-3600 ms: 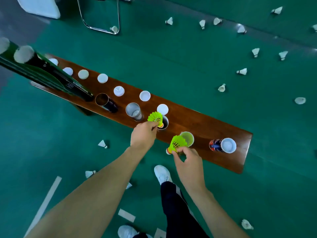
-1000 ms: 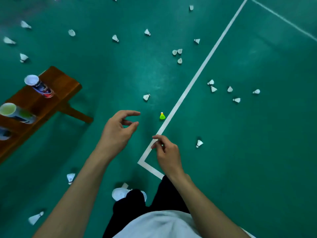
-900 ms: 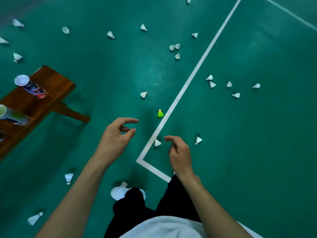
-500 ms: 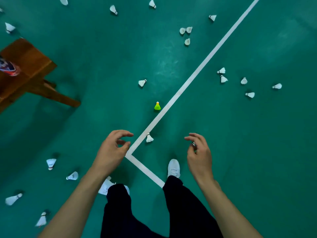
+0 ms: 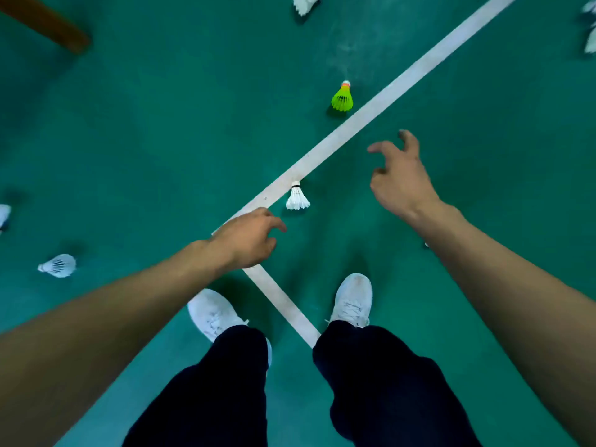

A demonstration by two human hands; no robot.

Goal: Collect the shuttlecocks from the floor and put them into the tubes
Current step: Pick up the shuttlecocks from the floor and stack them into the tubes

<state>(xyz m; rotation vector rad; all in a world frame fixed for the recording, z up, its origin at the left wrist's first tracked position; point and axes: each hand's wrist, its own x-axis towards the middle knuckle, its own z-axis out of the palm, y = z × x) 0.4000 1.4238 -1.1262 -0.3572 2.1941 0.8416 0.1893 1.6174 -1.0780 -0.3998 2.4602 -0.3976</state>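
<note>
A white shuttlecock (image 5: 297, 197) lies on the green floor beside the white court line (image 5: 380, 101), cork end pointing away from me. My left hand (image 5: 246, 240) hovers just below and left of it, fingers loosely curled, holding nothing. A neon-yellow shuttlecock (image 5: 342, 97) lies farther off, left of the line. My right hand (image 5: 398, 177) is held out with spread, relaxed fingers, empty, below and right of the yellow one. No tube is in view.
More white shuttlecocks lie at the left (image 5: 58, 265), the left edge (image 5: 4, 214), the top (image 5: 304, 3) and the top right (image 5: 590, 40). A wooden bench leg (image 5: 48, 24) crosses the top left corner. My white shoes (image 5: 353, 300) straddle the line's corner.
The view has dropped closer to the floor and the bench top with its tubes has left the frame. Both hands have reached down toward the white and yellow shuttlecocks, still empty.
</note>
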